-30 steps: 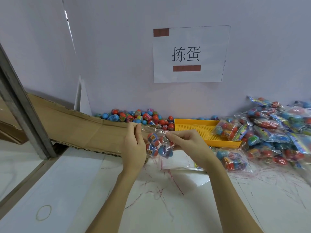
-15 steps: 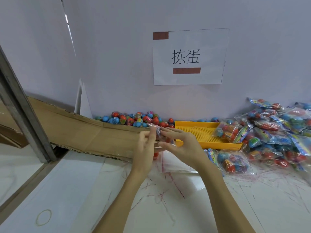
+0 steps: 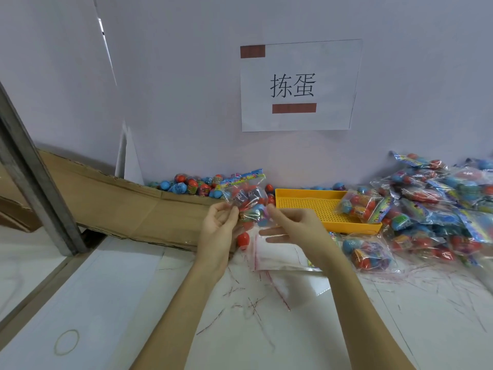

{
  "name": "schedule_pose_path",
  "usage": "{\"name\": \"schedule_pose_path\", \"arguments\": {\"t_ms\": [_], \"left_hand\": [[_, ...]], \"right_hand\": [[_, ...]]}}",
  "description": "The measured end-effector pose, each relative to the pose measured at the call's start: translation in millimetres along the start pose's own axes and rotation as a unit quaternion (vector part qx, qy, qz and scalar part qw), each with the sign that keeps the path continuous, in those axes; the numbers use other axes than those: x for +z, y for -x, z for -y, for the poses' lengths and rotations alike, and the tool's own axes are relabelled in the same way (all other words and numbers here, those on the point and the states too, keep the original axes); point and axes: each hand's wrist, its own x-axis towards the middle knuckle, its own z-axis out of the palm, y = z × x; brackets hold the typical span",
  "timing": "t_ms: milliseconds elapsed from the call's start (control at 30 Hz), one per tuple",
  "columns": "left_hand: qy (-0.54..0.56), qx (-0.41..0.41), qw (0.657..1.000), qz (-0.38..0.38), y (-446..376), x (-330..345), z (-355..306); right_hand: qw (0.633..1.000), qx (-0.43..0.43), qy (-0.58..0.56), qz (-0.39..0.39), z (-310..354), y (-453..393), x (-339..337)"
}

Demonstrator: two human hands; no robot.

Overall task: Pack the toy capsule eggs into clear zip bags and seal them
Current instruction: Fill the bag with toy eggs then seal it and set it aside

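A: What do we have in hand?

B: We hold a filled zip bag (image 3: pixel 246 201) of red and blue capsule eggs up in front of us, its printed header strip tilted toward one o'clock. Our left hand (image 3: pixel 220 225) pinches the bag's left edge, fingers (image 3: pixel 234 213) curled in on the plastic. Our right hand (image 3: pixel 296 225) meets the bag's right side at the fingertips; we cannot tell whether it pinches the film or only touches it.

A: And beneath the bag?

B: One red egg (image 3: pixel 243 239) shows just below it, beside our left palm. At five o'clock from that, an empty clear bag (image 3: pixel 277 256) lies flat on the white counter (image 3: pixel 266 329).

A: Where are the loose eggs?

B: The loose eggs (image 3: pixel 192 184) are heaped along the wall at eleven o'clock from our hands, behind a cardboard flap (image 3: pixel 128 206). A yellow tray (image 3: pixel 306 206) sits at two o'clock, with one packed bag (image 3: pixel 360 204) resting on its far end.

A: The finished ones?

B: The pile of packed bags (image 3: pixel 437 204) is at three o'clock, against the wall. A paper sign (image 3: pixel 298 86) hangs at twelve, and a rubber band (image 3: pixel 66 341) lies at eight.
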Motion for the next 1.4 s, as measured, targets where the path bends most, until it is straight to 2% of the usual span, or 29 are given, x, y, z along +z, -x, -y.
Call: {"name": "schedule_pose_path", "arguments": {"t_ms": [67, 133, 233, 367, 433, 533, 667, 767, 867, 967, 1067, 1200, 1300, 1400], "left_hand": [[-0.019, 0.006, 1.0, -0.006, -1, 0, 1], [-0.022, -0.003, 1.0, -0.014, -1, 0, -2], [0.03, -0.025, 0.999, -0.022, -1, -1, -10], [-0.059, -0.044, 0.997, -0.025, 0, -9, -14], [-0.08, -0.03, 0.995, -0.058, -1, -10, -12], [-0.115, 0.046, 0.987, -0.103, -1, -10, -11], [-0.144, 0.129, 0.974, -0.12, 2, -8, -8], [-0.165, 0.166, 0.962, -0.139, 3, -8, -7], [-0.175, 0.177, 0.958, -0.141, 4, -9, -7], [-0.173, 0.182, 0.958, -0.139, 5, -9, -10], [-0.183, 0.201, 0.952, -0.143, 5, -11, -13], [-0.203, 0.209, 0.954, -0.071, 4, -15, -13], [-0.208, 0.198, 0.957, -0.032, 3, -18, -14], [-0.198, 0.164, 0.965, -0.046, 2, -15, -13]], "right_hand": [[1.0, -0.01, -0.008, 0.019, -1, 1, 2], [0.999, -0.033, -0.002, 0.006, 0, 1, 2], [0.997, -0.058, 0.046, 0.013, 3, 2, -5], [0.984, -0.068, 0.158, 0.054, 3, 2, -9], [0.979, -0.066, 0.185, 0.061, 4, 2, -9], [0.984, -0.062, 0.157, 0.056, 6, 3, -9], [0.992, -0.048, 0.108, 0.044, 4, 1, -6], [0.993, 0.033, 0.012, 0.116, 2, 5, -1], [0.976, 0.078, 0.002, 0.205, -1, 7, 4], [0.978, 0.043, 0.046, 0.2, -1, 6, 7], [0.977, 0.029, 0.043, 0.205, 0, 5, 5], [0.968, 0.058, 0.014, 0.245, 1, 7, 0], [0.973, 0.077, -0.01, 0.216, 1, 7, 0], [0.98, 0.063, -0.019, 0.185, -2, 4, 0]]}}
